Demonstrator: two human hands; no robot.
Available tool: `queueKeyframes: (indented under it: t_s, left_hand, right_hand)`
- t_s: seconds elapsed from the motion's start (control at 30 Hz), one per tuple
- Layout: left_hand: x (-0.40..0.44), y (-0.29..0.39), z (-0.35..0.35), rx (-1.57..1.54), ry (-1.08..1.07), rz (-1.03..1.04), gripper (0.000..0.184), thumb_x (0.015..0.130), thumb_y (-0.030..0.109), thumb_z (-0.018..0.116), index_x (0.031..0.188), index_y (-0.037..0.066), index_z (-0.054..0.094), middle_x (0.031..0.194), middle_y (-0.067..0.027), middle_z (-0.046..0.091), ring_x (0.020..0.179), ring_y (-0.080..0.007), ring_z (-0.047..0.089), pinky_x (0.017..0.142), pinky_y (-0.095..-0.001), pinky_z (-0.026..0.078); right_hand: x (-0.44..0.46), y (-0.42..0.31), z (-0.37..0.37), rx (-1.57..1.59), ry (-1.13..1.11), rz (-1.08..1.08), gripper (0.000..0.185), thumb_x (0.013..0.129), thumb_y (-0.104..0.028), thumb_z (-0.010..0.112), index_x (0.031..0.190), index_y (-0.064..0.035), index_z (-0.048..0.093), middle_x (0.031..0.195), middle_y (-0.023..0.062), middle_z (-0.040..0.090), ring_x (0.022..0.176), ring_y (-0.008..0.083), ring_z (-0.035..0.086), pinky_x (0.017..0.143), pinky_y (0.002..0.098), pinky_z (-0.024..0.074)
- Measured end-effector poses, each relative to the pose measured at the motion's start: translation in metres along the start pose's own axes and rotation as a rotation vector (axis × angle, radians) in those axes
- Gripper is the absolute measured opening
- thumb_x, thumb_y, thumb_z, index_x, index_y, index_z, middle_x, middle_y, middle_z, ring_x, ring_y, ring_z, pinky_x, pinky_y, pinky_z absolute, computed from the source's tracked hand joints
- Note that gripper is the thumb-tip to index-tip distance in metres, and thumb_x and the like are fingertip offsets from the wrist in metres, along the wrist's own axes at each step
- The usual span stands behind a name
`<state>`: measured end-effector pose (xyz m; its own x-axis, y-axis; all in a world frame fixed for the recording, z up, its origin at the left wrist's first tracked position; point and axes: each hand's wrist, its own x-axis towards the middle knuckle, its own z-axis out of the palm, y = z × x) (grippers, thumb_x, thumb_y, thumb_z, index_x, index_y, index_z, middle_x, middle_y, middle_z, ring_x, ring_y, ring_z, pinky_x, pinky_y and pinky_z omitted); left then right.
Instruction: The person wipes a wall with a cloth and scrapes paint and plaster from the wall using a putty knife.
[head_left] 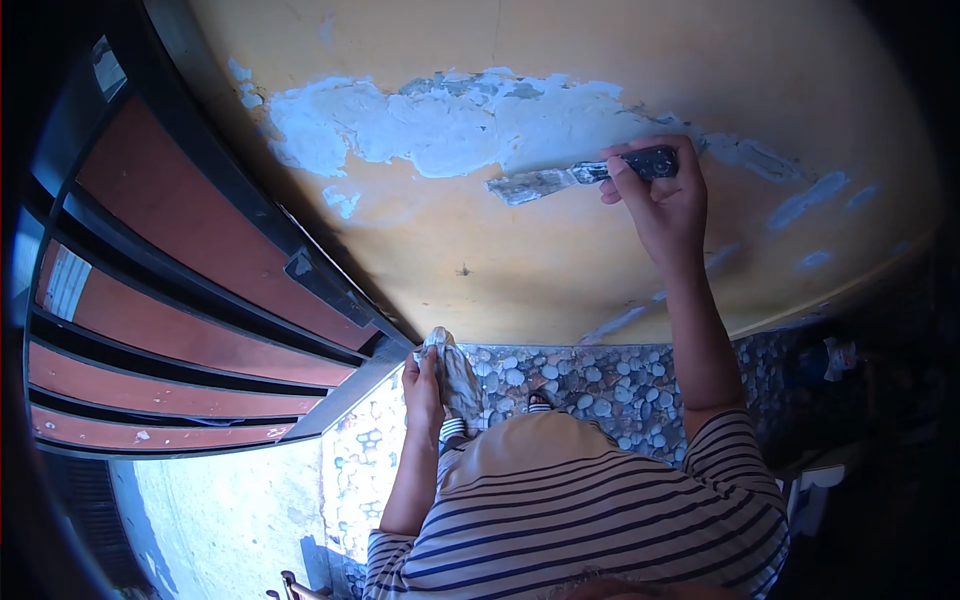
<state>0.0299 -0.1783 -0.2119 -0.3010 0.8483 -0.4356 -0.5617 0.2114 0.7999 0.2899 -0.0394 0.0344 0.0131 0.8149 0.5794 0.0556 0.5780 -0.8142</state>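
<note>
My right hand [660, 205] is closed around the black handle of a putty knife [535, 185]. Its smeared blade points left and lies at the lower edge of a white putty patch [450, 125] on the yellow wall [560, 260]. I cannot tell whether the blade touches the wall. Lower down, my left hand [425, 390] grips a whitish, grey-streaked, putty-smeared piece [452, 370]; its exact kind is unclear. Smaller putty marks [810, 200] run along the wall to the right of the knife.
A dark-framed gate with reddish panels [190, 180] stands close on the left. Pebble-patterned flooring [600, 385] lies below the wall, with sunlit concrete [230, 500] beyond the gate. A white object [820, 480] sits in shadow at right.
</note>
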Motion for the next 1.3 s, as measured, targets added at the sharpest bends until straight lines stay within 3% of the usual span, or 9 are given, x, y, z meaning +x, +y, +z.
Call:
queueKeyframes:
  t_s: [0.27, 0.47, 0.53, 0.6, 0.8, 1.0, 1.07, 1.13, 1.3]
  left_hand:
    - [0.012, 0.006, 0.019, -0.177, -0.092, -0.032, 0.014, 0.1, 0.016, 0.055, 0.102, 0.005, 0.064, 0.089, -0.0038, 0.07, 0.076, -0.0117, 0.066, 0.07, -0.0274, 0.054]
    - [0.017, 0.01, 0.039, -0.198, -0.256, -0.201, 0.018, 0.099, 0.015, 0.053, 0.106, 0.003, 0.064, 0.094, -0.0085, 0.072, 0.081, -0.018, 0.07, 0.074, -0.0302, 0.057]
    - [0.017, 0.011, 0.049, -0.184, -0.252, -0.201, 0.019, 0.099, 0.015, 0.053, 0.107, 0.002, 0.064, 0.093, -0.0085, 0.071, 0.08, -0.0177, 0.07, 0.073, -0.0306, 0.057]
    - [0.021, 0.008, 0.055, -0.19, -0.219, -0.229, 0.028, 0.101, 0.022, 0.046, 0.112, 0.001, 0.062, 0.092, -0.0101, 0.07, 0.078, -0.0208, 0.069, 0.069, -0.0363, 0.058]
    - [0.023, 0.012, 0.066, -0.142, -0.267, -0.272, 0.032, 0.101, 0.026, 0.045, 0.11, 0.002, 0.063, 0.088, -0.0085, 0.07, 0.074, -0.0198, 0.068, 0.068, -0.035, 0.057]
    - [0.019, 0.011, 0.075, -0.2, -0.259, -0.235, 0.026, 0.1, 0.019, 0.048, 0.109, 0.0, 0.063, 0.091, -0.0096, 0.07, 0.077, -0.0195, 0.069, 0.069, -0.0345, 0.058]
    - [0.021, 0.011, 0.068, -0.203, -0.292, -0.195, 0.025, 0.1, 0.018, 0.048, 0.108, 0.0, 0.062, 0.089, -0.0097, 0.07, 0.075, -0.0209, 0.069, 0.068, -0.0356, 0.058]
    - [0.018, 0.011, 0.066, -0.156, -0.237, -0.182, 0.023, 0.099, 0.018, 0.048, 0.106, 0.001, 0.062, 0.088, -0.0092, 0.069, 0.075, -0.0206, 0.069, 0.068, -0.0358, 0.058]
    - [0.028, -0.018, 0.046, -0.101, -0.242, -0.273, 0.022, 0.099, 0.02, 0.049, 0.103, 0.002, 0.062, 0.087, -0.0087, 0.069, 0.075, -0.021, 0.068, 0.067, -0.0365, 0.058]
  right_hand:
    - [-0.086, 0.044, -0.028, 0.182, -0.018, 0.443, 0.013, 0.089, 0.006, 0.059, 0.096, -0.0003, 0.05, 0.107, 0.0226, 0.066, 0.083, 0.0241, 0.072, 0.075, 0.0344, 0.062]
    - [-0.165, 0.081, -0.034, 0.3, -0.127, 0.567, 0.017, 0.087, 0.009, 0.052, 0.101, -0.0009, 0.055, 0.109, 0.0168, 0.064, 0.088, 0.0246, 0.07, 0.077, 0.0351, 0.0586]
    - [-0.18, 0.09, -0.034, 0.305, -0.131, 0.556, 0.021, 0.085, 0.01, 0.058, 0.103, 0.0004, 0.058, 0.106, 0.0152, 0.066, 0.09, 0.0229, 0.069, 0.08, 0.0323, 0.056]
    - [-0.187, 0.099, -0.036, -0.139, -0.367, 0.083, 0.021, 0.082, 0.01, 0.061, 0.101, 0.0012, 0.062, 0.105, 0.0134, 0.066, 0.095, 0.0219, 0.068, 0.083, 0.0309, 0.0541]
    - [-0.199, 0.086, -0.053, -0.101, -0.128, 0.249, 0.021, 0.081, 0.008, 0.064, 0.101, 0.0005, 0.065, 0.104, 0.0122, 0.066, 0.096, 0.0225, 0.067, 0.085, 0.0312, 0.0532]
    - [-0.2, 0.085, -0.056, -0.446, -0.209, 0.042, 0.019, 0.082, 0.008, 0.062, 0.099, 0.0024, 0.064, 0.104, 0.0129, 0.065, 0.088, 0.0186, 0.069, 0.076, 0.0282, 0.0549]
    - [-0.206, 0.086, -0.064, -0.36, -0.123, 0.139, 0.022, 0.085, 0.007, 0.059, 0.106, 0.0026, 0.065, 0.104, 0.0129, 0.067, 0.089, 0.0209, 0.069, 0.078, 0.0306, 0.0561]
    - [-0.207, 0.08, -0.07, 0.182, 0.13, 0.641, 0.029, 0.089, 0.005, 0.053, 0.116, 0.0039, 0.064, 0.111, 0.0143, 0.067, 0.09, 0.0225, 0.069, 0.079, 0.0331, 0.0579]
    - [-0.207, 0.069, -0.084, 0.652, 0.108, 0.625, 0.05, 0.1, -0.014, 0.056, 0.144, 0.0058, 0.042, 0.125, 0.0182, 0.062, 0.108, 0.0323, 0.067, 0.094, 0.0414, 0.055]
